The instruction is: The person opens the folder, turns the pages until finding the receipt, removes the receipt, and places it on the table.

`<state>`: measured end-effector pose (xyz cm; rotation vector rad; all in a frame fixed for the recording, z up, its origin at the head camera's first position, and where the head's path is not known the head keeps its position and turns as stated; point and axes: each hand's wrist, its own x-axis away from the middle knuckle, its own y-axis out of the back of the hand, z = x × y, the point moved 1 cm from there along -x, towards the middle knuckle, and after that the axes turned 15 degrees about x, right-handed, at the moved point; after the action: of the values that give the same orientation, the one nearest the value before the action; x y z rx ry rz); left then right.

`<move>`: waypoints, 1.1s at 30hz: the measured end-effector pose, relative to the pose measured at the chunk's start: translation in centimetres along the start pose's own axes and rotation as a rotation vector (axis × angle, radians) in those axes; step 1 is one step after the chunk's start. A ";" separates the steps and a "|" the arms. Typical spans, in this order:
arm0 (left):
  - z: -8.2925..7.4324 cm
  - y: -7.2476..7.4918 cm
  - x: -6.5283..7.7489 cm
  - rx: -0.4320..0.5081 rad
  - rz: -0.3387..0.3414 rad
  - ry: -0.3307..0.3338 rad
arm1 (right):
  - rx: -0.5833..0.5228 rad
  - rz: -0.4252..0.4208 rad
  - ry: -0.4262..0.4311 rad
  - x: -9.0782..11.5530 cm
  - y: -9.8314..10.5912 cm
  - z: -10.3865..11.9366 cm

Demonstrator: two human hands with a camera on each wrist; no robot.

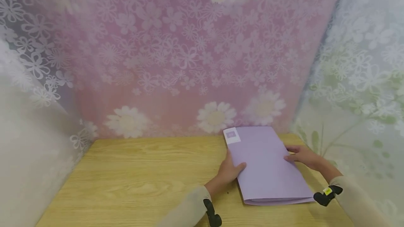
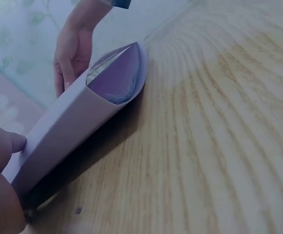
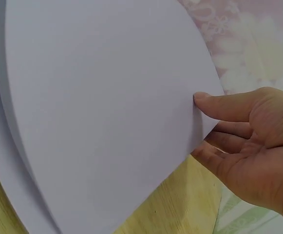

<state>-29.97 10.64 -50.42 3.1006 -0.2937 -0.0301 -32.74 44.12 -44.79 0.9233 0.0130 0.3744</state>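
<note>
A closed lilac file folder (image 1: 265, 167) with a white label (image 1: 231, 135) at its far left corner lies lengthwise at the table's right side. My left hand (image 1: 228, 169) grips its left edge, thumb on the cover and the other fingers hidden below. In the left wrist view, the folder's spine (image 2: 58, 134) is lifted off the wood, with dark shadow beneath. On the opposite edge, my right hand (image 1: 304, 157) pinches the cover. The right wrist view shows the right thumb (image 3: 224, 105) on top of the bent cover (image 3: 107, 97), fingers behind it.
The light wooden table (image 1: 142, 171) extends to the left of the folder. A pink flowered curtain (image 1: 189, 62) hangs along the back edge. Pale flowered sheeting (image 1: 363, 97) borders the right side, and a whitish one (image 1: 28, 143) the left.
</note>
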 end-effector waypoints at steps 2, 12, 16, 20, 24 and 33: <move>0.1 0.3 -0.3 0.055 0.015 -0.011 | -0.005 -0.015 -0.006 0.1 0.0 0.2; -0.3 3.4 -1.1 0.254 0.098 -0.053 | -0.019 -0.042 -0.043 -0.2 -0.1 3.0; -0.8 5.5 -0.5 0.228 0.117 -0.056 | -0.051 -0.053 -0.027 -0.5 -0.9 4.6; -1.6 8.2 0.4 0.158 0.130 -0.080 | -0.099 -0.059 -0.007 -1.5 -2.0 6.4; -2.4 11.0 1.5 0.097 0.125 -0.078 | -0.143 -0.071 0.052 -2.5 -3.4 8.1; -3.0 16.2 3.4 0.006 0.058 -0.052 | -0.184 -0.085 0.147 -4.2 -7.3 10.8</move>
<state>-29.61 -5.80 -47.05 3.0992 -0.3864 -0.1094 -32.53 30.41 -44.51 0.7095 0.1493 0.3575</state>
